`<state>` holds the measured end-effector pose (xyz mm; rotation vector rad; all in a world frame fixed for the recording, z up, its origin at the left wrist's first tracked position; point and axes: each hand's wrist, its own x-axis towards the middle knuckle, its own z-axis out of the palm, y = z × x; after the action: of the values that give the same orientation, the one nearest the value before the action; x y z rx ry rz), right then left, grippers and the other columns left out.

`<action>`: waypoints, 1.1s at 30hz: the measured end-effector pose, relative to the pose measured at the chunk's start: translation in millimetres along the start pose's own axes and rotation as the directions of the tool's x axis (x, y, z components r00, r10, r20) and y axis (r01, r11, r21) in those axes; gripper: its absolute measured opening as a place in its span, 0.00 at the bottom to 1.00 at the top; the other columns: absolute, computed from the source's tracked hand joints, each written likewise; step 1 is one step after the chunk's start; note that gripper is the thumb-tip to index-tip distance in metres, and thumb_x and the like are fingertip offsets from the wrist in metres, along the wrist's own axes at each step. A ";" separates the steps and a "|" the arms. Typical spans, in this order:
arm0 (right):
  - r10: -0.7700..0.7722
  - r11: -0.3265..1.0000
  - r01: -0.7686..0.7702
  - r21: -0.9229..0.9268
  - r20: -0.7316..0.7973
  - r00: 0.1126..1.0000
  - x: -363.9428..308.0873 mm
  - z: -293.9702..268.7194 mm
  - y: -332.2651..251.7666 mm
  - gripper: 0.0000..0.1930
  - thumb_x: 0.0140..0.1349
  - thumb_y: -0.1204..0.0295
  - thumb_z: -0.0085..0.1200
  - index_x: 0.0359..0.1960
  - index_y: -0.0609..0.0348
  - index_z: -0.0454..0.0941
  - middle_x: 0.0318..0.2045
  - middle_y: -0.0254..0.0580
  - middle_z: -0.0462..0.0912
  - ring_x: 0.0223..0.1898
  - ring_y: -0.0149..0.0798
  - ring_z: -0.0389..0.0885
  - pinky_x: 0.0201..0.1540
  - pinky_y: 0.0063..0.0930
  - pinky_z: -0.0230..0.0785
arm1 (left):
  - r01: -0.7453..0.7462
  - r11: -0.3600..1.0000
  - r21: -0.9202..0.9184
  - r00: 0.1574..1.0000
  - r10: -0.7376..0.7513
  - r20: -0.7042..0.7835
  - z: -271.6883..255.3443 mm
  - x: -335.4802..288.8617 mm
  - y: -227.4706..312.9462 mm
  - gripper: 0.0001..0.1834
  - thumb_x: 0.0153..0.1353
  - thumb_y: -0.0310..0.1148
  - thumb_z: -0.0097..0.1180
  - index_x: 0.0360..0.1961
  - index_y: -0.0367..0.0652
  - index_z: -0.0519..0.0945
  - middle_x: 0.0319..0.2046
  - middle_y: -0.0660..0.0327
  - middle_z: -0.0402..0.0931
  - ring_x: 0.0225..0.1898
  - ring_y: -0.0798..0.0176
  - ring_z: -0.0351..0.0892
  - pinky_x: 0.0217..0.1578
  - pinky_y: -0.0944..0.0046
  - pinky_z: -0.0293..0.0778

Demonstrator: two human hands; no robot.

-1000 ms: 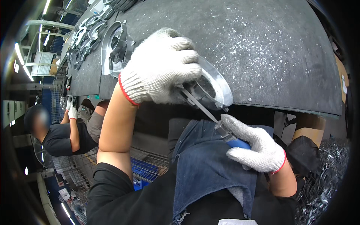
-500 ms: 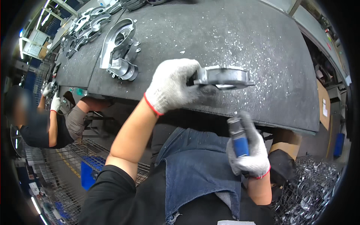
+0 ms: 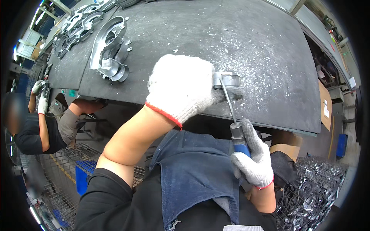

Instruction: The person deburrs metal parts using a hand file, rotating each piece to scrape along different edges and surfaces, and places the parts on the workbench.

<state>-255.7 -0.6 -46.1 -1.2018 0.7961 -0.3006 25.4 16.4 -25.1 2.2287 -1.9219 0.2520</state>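
My left hand (image 3: 183,86), in a white knit glove with a red cuff, is closed around a grey metal casting (image 3: 231,80) just above the dark table. Most of the casting is hidden by the glove; a squarish end with a hollow shows to the right. My right hand (image 3: 255,158), gloved alike, grips a blue-handled tool (image 3: 241,149) with a long, thin metal shaft. The shaft's tip lies at the casting's hollow end; whether it touches cannot be told. A larger metal casting (image 3: 111,50) with a round opening stands on the table to the left.
Pale chips and shavings lie scattered over the tabletop (image 3: 269,57). Several more castings (image 3: 83,25) are piled at the far left. A wire basket (image 3: 312,192) of metal pieces stands at the lower right, near a cardboard box (image 3: 287,148). A co-worker (image 3: 31,131) sits at the left.
The casting has been turned in my left hand, so its narrower end now shows. My right hand has tilted the tool, bringing its shaft up to the casting. The view has shifted slightly.
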 end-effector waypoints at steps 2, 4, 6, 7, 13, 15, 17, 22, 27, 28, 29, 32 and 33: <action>-0.297 0.925 0.295 -0.241 0.026 0.954 7.3 -10.3 14.6 0.41 0.67 0.80 0.66 0.82 0.64 0.66 0.66 0.56 0.85 0.31 0.33 0.88 0.34 0.30 0.82 | -0.016 1.000 0.014 1.000 0.016 -0.014 -0.6 5.4 9.9 0.29 0.58 0.65 0.72 0.30 0.46 0.88 0.29 0.54 0.87 0.31 0.48 0.90 0.36 0.49 0.83; -0.545 0.714 0.533 -0.455 0.118 0.830 8.4 -14.5 14.8 0.38 0.68 0.79 0.68 0.80 0.63 0.70 0.66 0.58 0.86 0.33 0.36 0.91 0.38 0.32 0.85 | 0.049 0.999 0.011 0.996 -0.050 0.075 -7.8 12.5 22.8 0.24 0.58 0.58 0.73 0.29 0.45 0.88 0.29 0.52 0.88 0.30 0.48 0.90 0.35 0.49 0.84; -0.586 0.523 0.449 -0.724 0.076 0.807 -0.2 -8.4 2.3 0.35 0.67 0.77 0.69 0.77 0.56 0.76 0.59 0.61 0.89 0.36 0.47 0.94 0.44 0.37 0.87 | 0.043 0.999 -0.007 0.997 -0.042 0.069 -14.7 19.1 33.8 0.23 0.58 0.56 0.73 0.30 0.44 0.88 0.29 0.51 0.88 0.31 0.47 0.90 0.35 0.49 0.85; -0.558 0.521 0.340 -0.783 -0.012 0.830 -6.3 -3.1 -2.1 0.34 0.67 0.73 0.69 0.76 0.44 0.78 0.43 0.54 0.90 0.32 0.52 0.91 0.40 0.40 0.86 | 0.047 0.999 -0.020 0.997 -0.045 0.060 -15.9 21.4 38.8 0.22 0.58 0.54 0.73 0.30 0.43 0.88 0.29 0.51 0.87 0.31 0.46 0.91 0.36 0.50 0.86; -0.545 0.345 0.052 -0.937 -0.155 0.824 -3.3 1.4 -4.3 0.32 0.69 0.68 0.69 0.75 0.34 0.79 0.31 0.46 0.80 0.24 0.51 0.85 0.31 0.43 0.80 | -0.090 0.992 0.086 0.991 0.080 0.110 -28.4 54.9 64.5 0.12 0.66 0.35 0.63 0.38 0.41 0.93 0.36 0.48 0.92 0.40 0.45 0.94 0.42 0.47 0.88; -0.529 0.316 -0.033 -0.948 -0.205 0.824 3.6 -0.6 0.0 0.33 0.69 0.70 0.68 0.76 0.33 0.78 0.33 0.49 0.82 0.27 0.53 0.86 0.34 0.45 0.82 | -0.099 0.986 0.133 0.986 0.080 0.144 -17.9 68.2 70.3 0.13 0.65 0.34 0.60 0.38 0.38 0.92 0.38 0.42 0.90 0.42 0.37 0.92 0.45 0.45 0.88; -0.505 0.327 -0.095 -0.940 -0.259 0.824 6.2 4.2 -6.4 0.33 0.70 0.69 0.67 0.77 0.30 0.77 0.33 0.50 0.82 0.27 0.54 0.87 0.34 0.45 0.82 | -0.129 0.977 0.168 0.977 0.096 0.193 -20.9 78.4 80.6 0.13 0.66 0.34 0.60 0.38 0.38 0.92 0.38 0.41 0.90 0.42 0.37 0.93 0.45 0.46 0.88; -0.712 0.625 0.452 -0.636 -0.226 0.665 32.6 -15.2 19.5 0.36 0.73 0.70 0.61 0.83 0.53 0.67 0.46 0.53 0.90 0.30 0.41 0.90 0.36 0.40 0.83 | -0.272 0.937 0.220 0.889 0.157 0.431 -37.7 117.6 111.0 0.13 0.63 0.30 0.61 0.40 0.34 0.93 0.41 0.37 0.90 0.44 0.36 0.93 0.47 0.45 0.88; -0.119 0.841 0.202 0.501 -0.193 0.974 27.4 -46.3 12.1 0.41 0.77 0.68 0.62 0.87 0.58 0.56 0.72 0.49 0.80 0.34 0.28 0.81 0.38 0.23 0.78 | -0.501 0.808 0.312 0.675 0.139 0.724 -40.9 168.0 140.6 0.16 0.58 0.39 0.74 0.40 0.37 0.94 0.35 0.44 0.91 0.37 0.47 0.93 0.42 0.49 0.89; -0.049 0.936 0.119 0.333 -0.210 0.976 23.5 -49.5 3.5 0.40 0.76 0.70 0.62 0.86 0.60 0.59 0.68 0.48 0.85 0.36 0.30 0.85 0.40 0.28 0.81 | -0.506 0.810 0.298 0.670 0.151 0.727 -37.9 170.1 141.0 0.16 0.58 0.40 0.74 0.40 0.37 0.94 0.35 0.45 0.91 0.37 0.47 0.93 0.41 0.49 0.89; -0.420 0.903 0.358 -0.236 -0.325 0.847 34.0 -56.1 16.0 0.38 0.75 0.70 0.62 0.85 0.56 0.62 0.61 0.50 0.88 0.37 0.35 0.88 0.42 0.33 0.83 | -0.509 0.813 0.283 0.665 0.162 0.729 -34.7 171.6 141.0 0.17 0.58 0.40 0.74 0.39 0.37 0.94 0.35 0.45 0.91 0.36 0.47 0.93 0.41 0.49 0.89; -0.624 0.446 0.036 -0.894 -0.282 0.729 16.8 -44.6 -2.8 0.33 0.75 0.69 0.60 0.81 0.41 0.70 0.40 0.55 0.90 0.40 0.56 0.92 0.48 0.48 0.86 | -0.511 0.827 0.236 0.656 0.198 0.728 -28.1 175.2 135.2 0.17 0.59 0.42 0.74 0.39 0.37 0.94 0.35 0.45 0.91 0.36 0.48 0.93 0.41 0.49 0.89; -0.583 0.357 -0.117 -0.927 -0.319 0.747 16.0 -41.6 -5.3 0.31 0.76 0.68 0.59 0.79 0.38 0.72 0.39 0.56 0.89 0.39 0.59 0.90 0.49 0.50 0.85 | -0.509 0.831 0.224 0.656 0.206 0.726 -26.7 175.5 131.9 0.18 0.59 0.43 0.74 0.39 0.37 0.94 0.34 0.45 0.91 0.35 0.48 0.93 0.41 0.49 0.89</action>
<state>-272.1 -41.8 -53.1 -2.4239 1.4672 -0.5684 -79.6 -163.8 48.6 2.3546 -2.9848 -0.1706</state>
